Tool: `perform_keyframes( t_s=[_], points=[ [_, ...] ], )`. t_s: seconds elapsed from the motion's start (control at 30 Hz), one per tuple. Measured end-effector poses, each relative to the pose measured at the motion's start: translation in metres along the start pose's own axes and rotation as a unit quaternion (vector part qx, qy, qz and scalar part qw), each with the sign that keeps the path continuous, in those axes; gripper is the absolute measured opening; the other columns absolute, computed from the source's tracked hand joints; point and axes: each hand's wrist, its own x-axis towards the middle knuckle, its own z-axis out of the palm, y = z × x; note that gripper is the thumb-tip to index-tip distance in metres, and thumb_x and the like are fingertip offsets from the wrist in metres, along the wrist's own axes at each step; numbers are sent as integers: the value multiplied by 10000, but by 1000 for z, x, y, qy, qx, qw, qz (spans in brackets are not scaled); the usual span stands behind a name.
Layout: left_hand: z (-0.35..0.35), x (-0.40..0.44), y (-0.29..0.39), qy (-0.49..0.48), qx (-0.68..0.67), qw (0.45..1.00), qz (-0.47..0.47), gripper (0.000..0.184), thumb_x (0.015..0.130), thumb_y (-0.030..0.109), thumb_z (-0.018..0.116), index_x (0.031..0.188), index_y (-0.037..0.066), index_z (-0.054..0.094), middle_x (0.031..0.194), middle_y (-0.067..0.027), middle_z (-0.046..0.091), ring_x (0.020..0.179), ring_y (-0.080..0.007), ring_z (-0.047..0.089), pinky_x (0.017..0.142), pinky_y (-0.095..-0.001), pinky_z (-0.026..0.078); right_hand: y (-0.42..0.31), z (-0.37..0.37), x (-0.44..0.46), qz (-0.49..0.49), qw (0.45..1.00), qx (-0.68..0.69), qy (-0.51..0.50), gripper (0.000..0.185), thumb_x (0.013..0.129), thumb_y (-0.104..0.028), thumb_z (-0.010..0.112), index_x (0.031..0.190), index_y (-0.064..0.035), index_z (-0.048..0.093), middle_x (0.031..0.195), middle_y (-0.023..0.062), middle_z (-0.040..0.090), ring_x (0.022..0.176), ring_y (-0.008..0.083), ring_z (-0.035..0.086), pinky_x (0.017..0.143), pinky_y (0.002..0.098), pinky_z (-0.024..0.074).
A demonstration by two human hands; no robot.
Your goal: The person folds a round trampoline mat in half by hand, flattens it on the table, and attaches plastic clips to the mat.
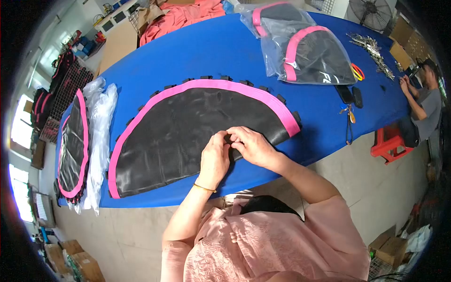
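Observation:
A black mat (169, 136) with a pink border (202, 83) lies folded into a half-round on the blue table, its curved side away from me. Small black clips (206, 77) stick out along the curve. My left hand (215, 157) and my right hand (251, 145) meet over the mat near its straight edge, on the right half. Fingers of both hands are bent and pinched together, the fingertips nearly touching. Whatever is between them is too small or hidden to make out. A yellow bangle (205, 189) circles my left wrist.
Another black and pink mat (73, 145) and clear plastic bags (99, 145) lie at the left. Bagged black and pink pieces (315, 56) sit at the far right, near keys (350, 115) and metal parts (373, 49). A person (423, 101) sits at the table's right end.

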Motion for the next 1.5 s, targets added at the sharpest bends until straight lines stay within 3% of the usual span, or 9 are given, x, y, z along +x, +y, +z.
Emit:
perform_keyframes(
  t_s=[0.23,0.33,0.47,0.57,0.73,0.9,1.07,1.2,1.5],
  points=[
    [-8,1,-10,-51,59,995,-70,119,896,46,670,1002,7,710,1049,-226,692,952,-437,691,845,-485,569,6,-11,9,10,998,13,-66,199,922,-70,720,1111,-50,664,949,112,676,864,288,711,777,409,579],
    [-16,11,-23,-82,62,991,-88,149,882,44,662,1016,-11,696,1024,-236,695,960,-441,690,855,-485,567,1,-7,15,-204,974,-51,-89,110,900,-189,756,916,-96,700,874,77,657,813,277,650,773,414,504],
    [-34,39,-36,-102,-8,982,-157,169,884,63,658,1026,-29,646,923,-247,723,879,-394,732,808,-444,575,-6,6,28,-291,937,18,-191,161,885,-202,761,912,-76,664,860,75,590,822,276,615,767,413,502],
    [-33,59,-57,-101,-7,982,-161,183,905,111,710,1025,-16,655,878,-209,732,834,-326,742,777,-419,571,0,14,39,-276,935,60,-216,180,875,-198,767,868,-70,641,833,84,582,799,288,606,739,425,498],
    [-13,84,-53,-115,-4,981,-158,174,894,117,740,992,-9,668,884,-198,739,845,-324,742,779,-414,570,9,24,28,-279,933,74,-216,238,871,-224,748,771,-83,585,751,85,585,726,299,615,700,431,506],
    [-2,112,-44,-134,0,974,-182,187,877,117,766,991,-8,686,920,-209,748,883,-344,746,805,-414,577,12,28,25,-291,933,87,-192,251,868,-222,749,755,-90,569,737,72,568,716,274,609,684,411,497],
    [-3,136,-75,-56,75,982,-163,230,853,140,809,993,-16,716,901,-175,762,820,-290,745,765,-387,586,13,24,24,-338,924,70,-165,234,870,-210,716,749,-97,551,716,46,538,693,236,592,647,374,477],
    [8,141,-62,-109,58,977,-174,238,854,173,823,994,8,724,897,-167,759,819,-285,741,762,-393,582,9,22,17,-426,891,39,-151,154,829,-212,649,782,-98,558,708,15,521,682,195,577,610,338,452],
    [74,145,6,-163,10,982,-95,197,866,153,776,947,9,669,1012,-220,720,960,-399,705,853,-470,552,1,26,0,-467,872,45,-139,134,828,-203,622,795,-88,562,689,5,525,649,182,561,604,328,437]
  ],
)
